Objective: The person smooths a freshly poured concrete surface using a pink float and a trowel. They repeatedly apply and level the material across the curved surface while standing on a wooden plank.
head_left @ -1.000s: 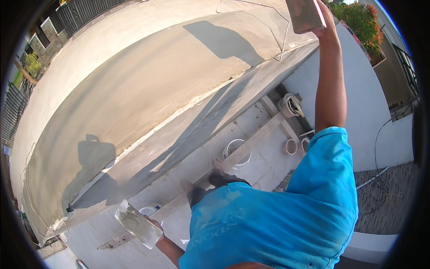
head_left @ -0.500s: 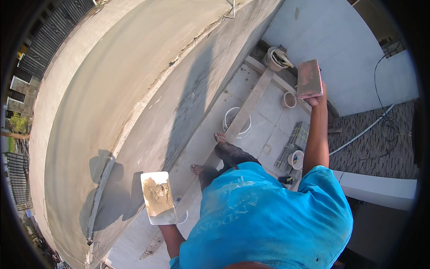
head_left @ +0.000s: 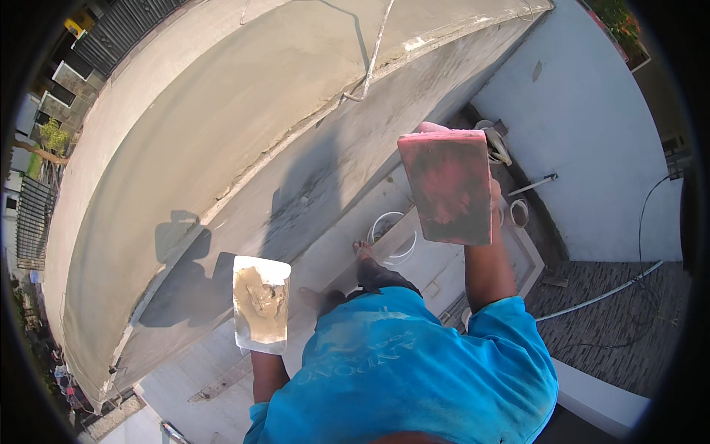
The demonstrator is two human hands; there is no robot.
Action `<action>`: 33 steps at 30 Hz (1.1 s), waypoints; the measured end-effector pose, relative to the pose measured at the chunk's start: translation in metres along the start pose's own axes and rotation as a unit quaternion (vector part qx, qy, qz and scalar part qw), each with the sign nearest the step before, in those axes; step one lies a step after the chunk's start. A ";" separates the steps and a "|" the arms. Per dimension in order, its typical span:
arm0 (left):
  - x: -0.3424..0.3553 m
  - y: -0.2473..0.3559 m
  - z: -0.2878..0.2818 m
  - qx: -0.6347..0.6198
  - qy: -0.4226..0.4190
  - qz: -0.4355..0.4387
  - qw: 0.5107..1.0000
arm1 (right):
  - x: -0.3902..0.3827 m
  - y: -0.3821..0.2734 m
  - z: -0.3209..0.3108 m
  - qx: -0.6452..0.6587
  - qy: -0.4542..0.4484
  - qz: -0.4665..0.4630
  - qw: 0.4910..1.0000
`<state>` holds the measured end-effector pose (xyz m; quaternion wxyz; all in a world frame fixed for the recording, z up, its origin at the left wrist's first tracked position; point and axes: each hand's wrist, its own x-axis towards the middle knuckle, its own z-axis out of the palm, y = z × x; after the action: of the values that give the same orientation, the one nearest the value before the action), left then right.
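My left hand (head_left: 265, 358) is mostly hidden beneath a white rectangular mortar board (head_left: 279, 275), which it holds up at the lower left. A patch of wet beige mortar (head_left: 260, 303) lies on the board's top. Out in front and to the right, my right hand (head_left: 495, 191) grips a plastering float (head_left: 450, 189) from behind. The float is a pink-red rectangular block whose flat face, stained dark grey, shows to me. Its handle is hidden. Beyond the float, apart from it, runs the plastered wall (head_left: 214, 111), smooth and beige on its upper part.
A white bucket (head_left: 405, 248) stands on the pale floor beside a plank (head_left: 396, 237), near my feet. Another container (head_left: 520, 213) sits by the light blue wall (head_left: 592, 140). A cable (head_left: 367, 74) hangs over the plastered wall's ledge. A pale pipe (head_left: 599, 296) lies at right.
The float has come left and nearer, its grey-stained face now turned toward me. The mortar board has risen slightly in the picture. My view has shifted, showing more of the wall's far end.
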<state>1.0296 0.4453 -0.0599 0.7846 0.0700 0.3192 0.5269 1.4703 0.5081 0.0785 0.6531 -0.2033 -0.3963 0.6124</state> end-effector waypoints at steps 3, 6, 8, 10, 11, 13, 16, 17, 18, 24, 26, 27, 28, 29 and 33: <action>-0.017 -0.024 -0.010 0.006 0.060 0.078 0.995 | 0.039 0.008 0.020 -0.008 0.000 0.138 0.990; -0.027 -0.038 -0.006 0.018 0.109 0.120 0.987 | 0.069 0.014 0.020 -0.058 -0.079 0.150 0.984; -0.032 -0.044 -0.003 0.020 0.129 0.135 0.982 | 0.076 0.014 0.023 -0.086 -0.092 0.139 0.982; -0.036 -0.049 0.001 0.022 0.142 0.147 0.979 | 0.080 0.017 0.024 -0.104 -0.088 0.130 0.982; -0.036 -0.048 0.002 0.025 0.145 0.148 0.978 | 0.081 0.022 0.023 -0.099 -0.088 0.108 0.985; -0.036 -0.047 0.004 0.027 0.153 0.155 0.976 | 0.081 0.027 0.027 -0.053 -0.071 0.097 0.991; -0.033 -0.047 0.007 0.026 0.155 0.166 0.973 | 0.084 0.028 0.031 -0.039 -0.049 0.075 0.995; -0.032 -0.048 0.007 0.025 0.155 0.167 0.973 | 0.083 0.028 0.028 -0.048 -0.046 0.071 0.995; -0.031 -0.048 0.006 0.025 0.155 0.171 0.973 | 0.084 0.028 0.026 -0.058 -0.043 0.066 0.995; -0.035 -0.051 -0.002 0.021 0.164 0.179 0.970 | 0.094 0.019 0.011 -0.161 -0.092 0.049 0.981; -0.034 -0.049 -0.004 0.021 0.165 0.178 0.970 | 0.097 0.016 0.014 -0.182 -0.094 0.059 0.977; -0.034 -0.048 -0.005 0.021 0.166 0.178 0.970 | 0.099 0.016 0.016 -0.192 -0.095 0.064 0.975; -0.035 -0.048 -0.006 0.022 0.166 0.177 0.970 | 0.099 0.016 0.015 -0.201 -0.105 0.065 0.972; -0.035 -0.047 -0.006 0.022 0.167 0.178 0.969 | 0.101 0.017 0.011 -0.210 -0.117 0.067 0.968; -0.033 -0.046 -0.008 0.021 0.170 0.183 0.968 | 0.105 0.008 0.015 -0.291 -0.128 0.090 0.944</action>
<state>1.0532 0.3946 -0.0725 0.6073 0.0527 0.4404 0.6591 1.4471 0.6070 0.1096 0.4513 -0.3396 -0.6174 0.5476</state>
